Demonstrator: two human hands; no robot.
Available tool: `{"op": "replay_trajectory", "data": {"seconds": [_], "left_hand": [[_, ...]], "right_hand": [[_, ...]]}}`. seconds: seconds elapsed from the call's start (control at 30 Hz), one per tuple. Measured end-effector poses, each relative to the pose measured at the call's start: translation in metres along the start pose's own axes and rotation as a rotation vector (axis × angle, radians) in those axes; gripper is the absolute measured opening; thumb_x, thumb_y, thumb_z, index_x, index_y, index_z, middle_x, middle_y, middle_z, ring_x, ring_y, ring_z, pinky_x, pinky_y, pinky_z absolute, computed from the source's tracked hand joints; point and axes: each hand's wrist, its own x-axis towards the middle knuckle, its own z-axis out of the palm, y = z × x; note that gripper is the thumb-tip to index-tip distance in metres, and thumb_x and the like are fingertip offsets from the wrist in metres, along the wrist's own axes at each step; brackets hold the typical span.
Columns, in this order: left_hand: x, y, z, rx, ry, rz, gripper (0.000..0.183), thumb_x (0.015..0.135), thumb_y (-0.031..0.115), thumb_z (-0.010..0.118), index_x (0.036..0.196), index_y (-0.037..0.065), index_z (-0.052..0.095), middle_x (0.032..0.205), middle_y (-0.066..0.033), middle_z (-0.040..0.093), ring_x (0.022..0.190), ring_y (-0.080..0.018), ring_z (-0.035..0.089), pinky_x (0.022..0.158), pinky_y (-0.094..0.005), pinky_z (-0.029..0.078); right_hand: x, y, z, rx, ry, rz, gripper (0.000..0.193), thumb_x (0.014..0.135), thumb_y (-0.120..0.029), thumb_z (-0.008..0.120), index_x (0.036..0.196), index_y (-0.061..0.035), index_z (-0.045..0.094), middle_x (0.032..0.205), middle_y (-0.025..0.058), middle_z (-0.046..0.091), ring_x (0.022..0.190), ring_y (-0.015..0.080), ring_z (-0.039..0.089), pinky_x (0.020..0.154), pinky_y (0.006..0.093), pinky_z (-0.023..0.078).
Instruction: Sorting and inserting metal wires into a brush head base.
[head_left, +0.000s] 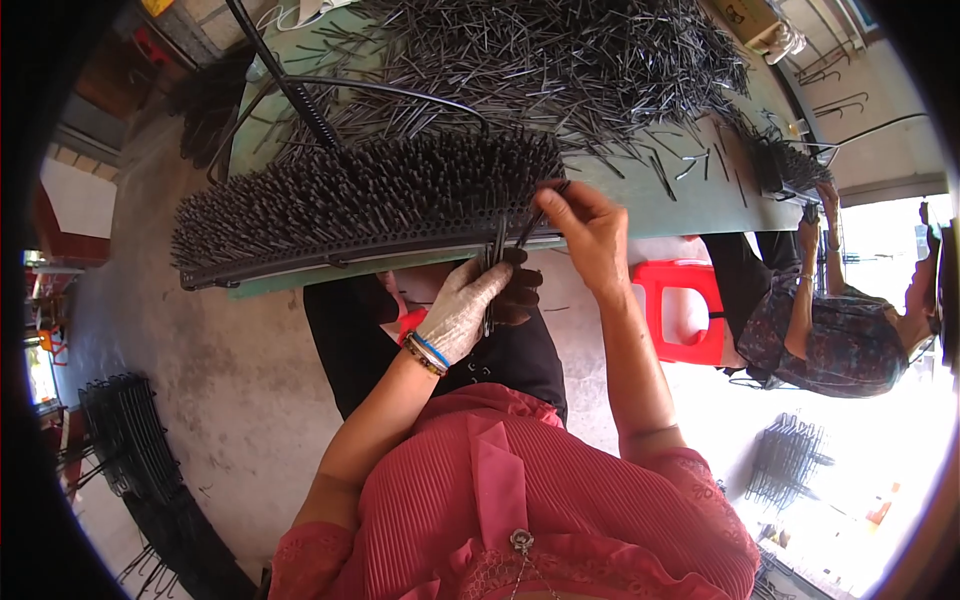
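A long dark perforated rack, packed with thin upright black rods, lies along the near edge of the table. My left hand, in a pale glove with dark fingertips, is closed around a small bunch of dark rods just below the rack's right part. Bare and raised, my right hand pinches a thin dark rod near the rack's right end, close above the bunch. Whether that rod touches a hole in the rack cannot be made out.
A big heap of loose black rods covers much of the green table. A black metal bar slants over its left side. To the right, a co-worker handles another rack beside a red stool. Dark racks stand at lower left.
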Motion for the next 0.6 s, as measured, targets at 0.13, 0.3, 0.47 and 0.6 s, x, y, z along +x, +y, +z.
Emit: {"op": "replay_trajectory", "data": {"seconds": [0.13, 0.3, 0.47, 0.6], "left_hand": [[0.009, -0.003, 0.0, -0.106, 0.072, -0.025, 0.03, 0.099, 0.02, 0.051, 0.124, 0.003, 0.054, 0.101, -0.0122, 0.07, 0.084, -0.0241, 0.071, 0.067, -0.0321, 0.058], [0.005, -0.004, -0.003, -0.113, 0.072, -0.023, 0.028, 0.099, 0.018, 0.05, 0.122, 0.003, 0.054, 0.102, -0.0127, 0.069, 0.084, -0.0217, 0.071, 0.067, -0.0316, 0.058], [0.002, -0.006, -0.01, -0.098, 0.062, -0.011, 0.031, 0.099, 0.018, 0.051, 0.125, 0.002, 0.053, 0.101, -0.0139, 0.069, 0.082, -0.0238, 0.071, 0.065, -0.0323, 0.059], [0.001, -0.004, -0.011, -0.068, 0.062, -0.022, 0.03, 0.099, 0.017, 0.05, 0.124, 0.001, 0.053, 0.101, -0.014, 0.069, 0.08, -0.0216, 0.07, 0.065, -0.0311, 0.058]], "right_hand": [[0.018, -0.002, 0.004, -0.196, 0.106, -0.279, 0.022, 0.085, -0.01, 0.073, 0.105, -0.0002, 0.07, 0.086, 0.0025, 0.07, 0.074, 0.0061, 0.057, 0.07, 0.0227, 0.047], [0.028, 0.021, 0.009, -0.318, 0.101, -0.345, 0.023, 0.08, -0.014, 0.077, 0.102, -0.0068, 0.073, 0.086, 0.0087, 0.071, 0.075, 0.0169, 0.061, 0.073, 0.0303, 0.049], [0.024, 0.017, 0.005, -0.527, 0.046, -0.403, 0.022, 0.081, -0.01, 0.075, 0.102, -0.0041, 0.072, 0.092, 0.0049, 0.073, 0.084, 0.0145, 0.063, 0.081, 0.0286, 0.048], [0.025, 0.016, 0.0, -0.563, -0.06, -0.589, 0.021, 0.08, -0.008, 0.074, 0.101, -0.0051, 0.072, 0.093, 0.0055, 0.073, 0.085, 0.0189, 0.063, 0.081, 0.0304, 0.048]]}}
